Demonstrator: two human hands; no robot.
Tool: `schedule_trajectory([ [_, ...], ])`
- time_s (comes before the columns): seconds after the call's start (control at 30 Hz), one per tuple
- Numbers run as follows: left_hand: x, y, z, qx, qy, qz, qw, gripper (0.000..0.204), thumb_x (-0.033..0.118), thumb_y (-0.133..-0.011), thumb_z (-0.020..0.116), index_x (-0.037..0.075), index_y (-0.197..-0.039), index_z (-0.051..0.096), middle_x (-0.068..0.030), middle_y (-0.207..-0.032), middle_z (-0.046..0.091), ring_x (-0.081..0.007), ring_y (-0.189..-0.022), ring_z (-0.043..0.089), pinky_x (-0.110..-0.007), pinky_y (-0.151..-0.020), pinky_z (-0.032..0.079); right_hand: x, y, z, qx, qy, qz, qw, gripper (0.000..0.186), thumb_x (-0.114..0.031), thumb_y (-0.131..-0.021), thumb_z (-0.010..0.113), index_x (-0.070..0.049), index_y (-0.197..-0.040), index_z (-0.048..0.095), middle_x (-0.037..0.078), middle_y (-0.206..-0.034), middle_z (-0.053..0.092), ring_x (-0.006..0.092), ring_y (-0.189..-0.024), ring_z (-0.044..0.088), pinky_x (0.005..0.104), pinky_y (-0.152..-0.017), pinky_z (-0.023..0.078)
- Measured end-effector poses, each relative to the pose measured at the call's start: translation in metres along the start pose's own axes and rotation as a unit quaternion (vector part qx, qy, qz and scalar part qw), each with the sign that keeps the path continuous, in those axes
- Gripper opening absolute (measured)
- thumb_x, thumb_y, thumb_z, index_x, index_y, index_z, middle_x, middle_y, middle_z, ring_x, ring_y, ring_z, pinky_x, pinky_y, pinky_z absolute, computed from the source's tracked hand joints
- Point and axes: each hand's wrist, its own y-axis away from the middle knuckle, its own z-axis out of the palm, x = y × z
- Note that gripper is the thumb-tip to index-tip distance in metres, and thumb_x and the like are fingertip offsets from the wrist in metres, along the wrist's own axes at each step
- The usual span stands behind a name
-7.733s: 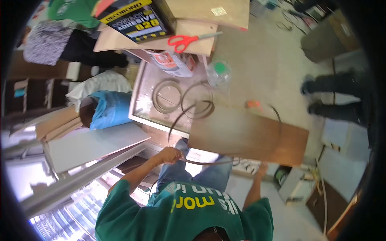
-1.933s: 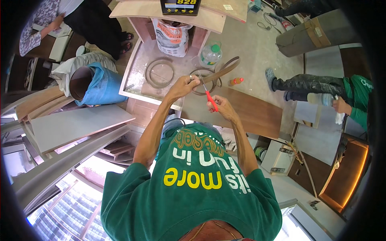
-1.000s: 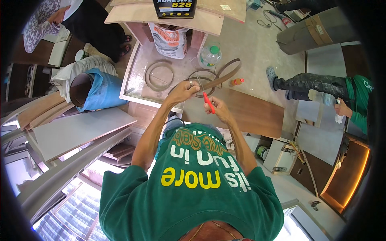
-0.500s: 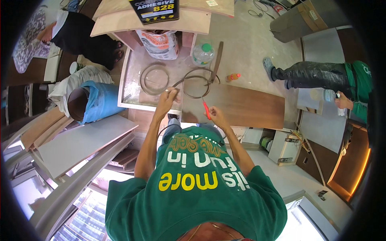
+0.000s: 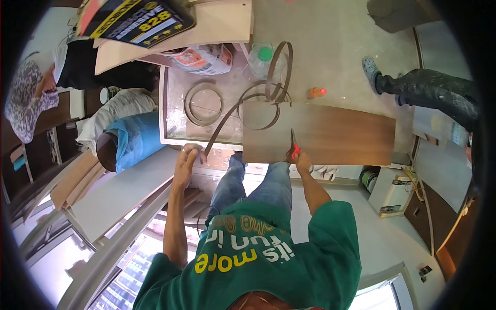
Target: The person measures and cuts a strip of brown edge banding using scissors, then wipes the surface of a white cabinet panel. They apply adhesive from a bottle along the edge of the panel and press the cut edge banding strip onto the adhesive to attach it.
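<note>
In the head view, the left hand (image 5: 187,156) is out to the left of the knees, its fingers closed on the near end of a brown strip (image 5: 221,125). From there the strip runs up and to the right across a pale-rimmed panel (image 5: 164,111), then curls into loops over the panel's right part and the left end of a brown board (image 5: 341,134); one narrow loop reaches farther out, just beside a clear bottle (image 5: 266,58) with a green cap. The right hand (image 5: 304,162) grips red-handled scissors (image 5: 296,151) by their handles, above the near edge of the board, the blades pointing away from the person; how far they are parted is too small to tell. A separate brown coil (image 5: 203,122) lies on the panel, left of the loops. A small orange-red bottle (image 5: 316,93) is on the floor (image 5: 330,57) just beyond the board. At the upper left, a dark can (image 5: 150,26) with a yellow band sits on a light wooden counter (image 5: 222,35), and a printed sack (image 5: 206,60) is partly hidden beneath it. A blue-wrapped roll (image 5: 138,139) lies left of the panel. Another person's legs (image 5: 429,93) in dark trousers show at the right.
</note>
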Motion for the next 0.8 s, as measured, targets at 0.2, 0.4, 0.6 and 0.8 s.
schedule_trajectory([
  [0.2,-0.019,0.001,0.0,0.038,0.042,-0.039,0.998,0.019,0.022,-0.1,0.049,0.004,-0.105,0.053,-0.0069,-0.077,0.058,-0.0162,-0.076,0.055,-0.031,-0.077,0.044,0.005,-0.021,0.003,-0.063,-0.016,0.023,0.998,0.037,-0.029,-0.086,0.065,-0.004,-0.112,0.056,0.022,-0.104,0.063,0.0407,-0.093,0.063,0.0493,-0.08,0.05],
  [0.4,-0.015,-0.015,0.014,0.034,-0.02,-0.039,0.998,0.019,0.025,-0.099,0.048,0.007,-0.097,0.054,-0.0027,-0.078,0.056,-0.012,-0.066,0.05,-0.027,-0.062,0.038,-0.069,-0.108,-0.079,0.039,-0.243,-0.034,0.969,0.041,-0.025,-0.086,0.06,-0.006,-0.122,0.054,0.02,-0.087,0.064,0.0378,-0.077,0.063,0.0473,-0.07,0.05],
  [0.6,0.002,-0.028,0.021,-0.021,0.036,0.017,0.999,0.025,0.027,-0.099,0.049,0.003,-0.102,0.056,-0.005,-0.08,0.062,-0.014,-0.076,0.058,-0.028,-0.071,0.046,-0.173,-0.296,-0.433,0.378,-0.182,-0.111,0.901,0.049,-0.016,-0.08,0.062,0.002,-0.124,0.052,0.02,-0.073,0.063,0.0348,-0.067,0.062,0.0454,-0.063,0.05],
  [0.8,-0.01,-0.029,-0.003,-0.032,0.098,0.019,0.995,0.02,0.022,-0.098,0.051,0.004,-0.106,0.057,-0.0043,-0.083,0.064,-0.0122,-0.077,0.058,-0.027,-0.072,0.047,-0.241,-0.251,-0.819,0.441,-0.315,-0.263,0.798,0.061,-0.006,-0.087,0.059,0.014,-0.134,0.026,0.01,-0.07,0.064,0.0131,-0.055,0.06,0.0274,-0.046,0.048],
])
